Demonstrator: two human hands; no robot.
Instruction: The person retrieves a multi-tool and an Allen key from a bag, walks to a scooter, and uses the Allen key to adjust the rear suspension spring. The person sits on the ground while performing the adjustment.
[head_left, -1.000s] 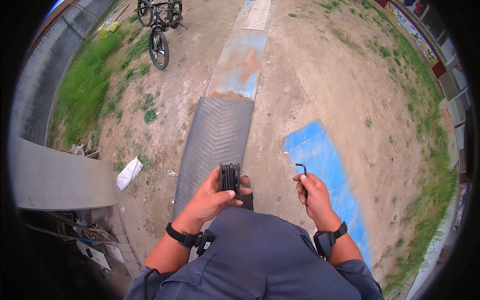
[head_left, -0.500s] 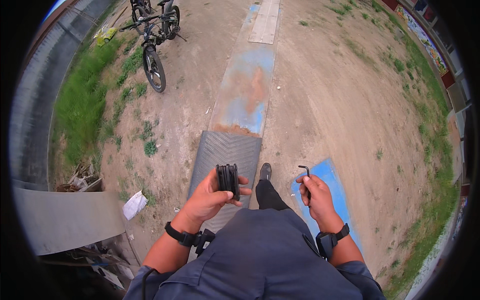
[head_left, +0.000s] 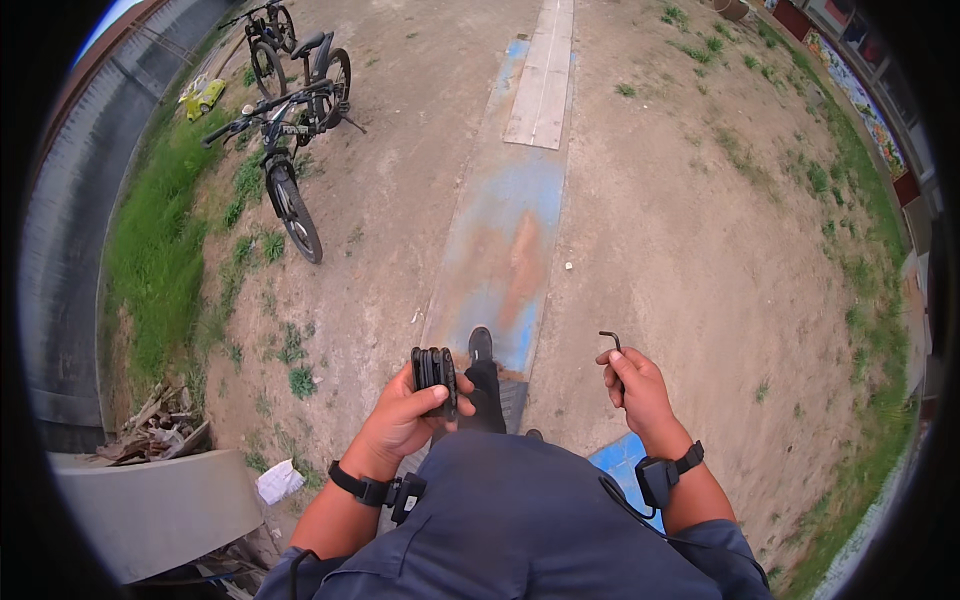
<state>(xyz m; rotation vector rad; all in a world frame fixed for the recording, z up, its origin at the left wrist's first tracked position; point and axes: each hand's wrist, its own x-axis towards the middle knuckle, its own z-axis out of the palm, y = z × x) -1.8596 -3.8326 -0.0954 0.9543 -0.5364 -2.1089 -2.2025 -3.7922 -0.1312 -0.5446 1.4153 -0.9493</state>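
Hex key [head_left: 616, 338] (bent), in right hand [head_left: 637, 385]

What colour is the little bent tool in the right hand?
The bent tool looks black; the head view shows it best.

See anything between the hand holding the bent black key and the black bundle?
Only fingers of the left hand, on the right side of the black bundle; otherwise nothing visible blocks the gap to the right hand and bent key. The leg appears lower.
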